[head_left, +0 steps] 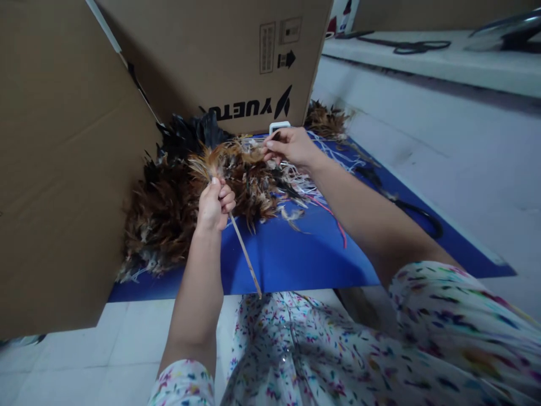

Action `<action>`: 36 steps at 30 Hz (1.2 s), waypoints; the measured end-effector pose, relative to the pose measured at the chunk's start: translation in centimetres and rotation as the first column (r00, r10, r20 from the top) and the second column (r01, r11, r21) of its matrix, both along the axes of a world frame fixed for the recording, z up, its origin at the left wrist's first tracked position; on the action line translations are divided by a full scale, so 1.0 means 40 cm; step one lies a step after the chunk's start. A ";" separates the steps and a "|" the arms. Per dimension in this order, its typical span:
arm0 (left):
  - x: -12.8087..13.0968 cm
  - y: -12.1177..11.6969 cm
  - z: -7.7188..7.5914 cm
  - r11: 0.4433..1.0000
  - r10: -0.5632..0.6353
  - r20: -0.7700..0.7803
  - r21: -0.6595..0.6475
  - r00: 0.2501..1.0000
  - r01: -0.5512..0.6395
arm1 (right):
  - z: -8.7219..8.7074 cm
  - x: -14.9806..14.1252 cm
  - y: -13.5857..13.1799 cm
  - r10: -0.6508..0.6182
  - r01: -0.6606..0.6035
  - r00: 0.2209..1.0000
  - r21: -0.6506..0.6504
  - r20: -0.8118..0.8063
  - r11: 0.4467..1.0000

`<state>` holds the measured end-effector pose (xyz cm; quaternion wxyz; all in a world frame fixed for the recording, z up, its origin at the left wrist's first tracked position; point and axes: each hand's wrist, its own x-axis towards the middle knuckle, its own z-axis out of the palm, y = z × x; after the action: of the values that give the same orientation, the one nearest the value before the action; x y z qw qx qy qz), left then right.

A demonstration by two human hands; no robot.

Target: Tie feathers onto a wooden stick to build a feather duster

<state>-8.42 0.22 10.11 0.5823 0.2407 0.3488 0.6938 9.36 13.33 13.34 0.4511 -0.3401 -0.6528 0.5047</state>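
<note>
Holding the stick (pixel 244 245) just below the tawny feathers (pixel 203 163) at its upper end seems to be the step in hand: the left hand (pixel 217 203) is closed around it, tilted over the front edge of the blue desk (pixel 296 259). Apart from it, the right hand (pixel 296 148) pinches a small dark piece (pixel 277 136), perhaps a feather, above the brown feather pile (pixel 164 208) and near the white strips (pixel 302 181). Any next move calls for a steady left grip and light right fingertips, as 2 hands work close to loose feathers
</note>
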 end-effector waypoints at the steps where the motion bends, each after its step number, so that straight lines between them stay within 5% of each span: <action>1: 0.003 0.000 -0.001 1.000 -0.027 0.003 -0.011 1.000 0.027 | 0.007 0.018 -0.014 0.004 -0.004 1.000 -0.021 -0.016 1.000; 9: 0.046 0.008 -0.034 0.976 -0.199 -0.073 -0.104 0.977 0.191 | 0.001 0.094 -0.085 0.053 -0.084 0.989 -0.221 -0.140 0.972; 18: 0.106 0.013 -0.075 0.973 -0.206 -0.125 -0.136 0.971 0.189 | -0.045 0.036 -0.151 0.000 -0.171 0.950 -0.518 -0.313 0.838; 24: 0.116 0.009 -0.086 0.954 -0.299 -0.148 -0.079 0.943 0.290 | -0.085 0.006 -0.174 -0.023 -0.167 0.953 -0.586 -0.302 0.793; 30: 0.117 0.015 -0.097 0.955 -0.287 -0.179 -0.137 0.941 0.265 | -0.090 0.013 -0.204 0.020 -0.105 0.981 -0.444 -0.192 0.890; 33: 0.123 0.016 -0.096 0.963 -0.254 -0.215 -0.149 0.943 0.225 | -0.104 0.030 -0.219 -0.009 0.012 1.000 -0.205 0.018 0.979; 36: 0.129 0.013 -0.098 0.964 -0.238 -0.229 -0.175 0.944 0.200 | -0.130 0.043 -0.226 -0.035 0.012 0.969 0.095 0.245 0.995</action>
<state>-3.25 0.76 6.20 0.6243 0.3184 0.4408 0.5609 11.09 4.31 8.15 0.3879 -0.3866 -0.7224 0.4221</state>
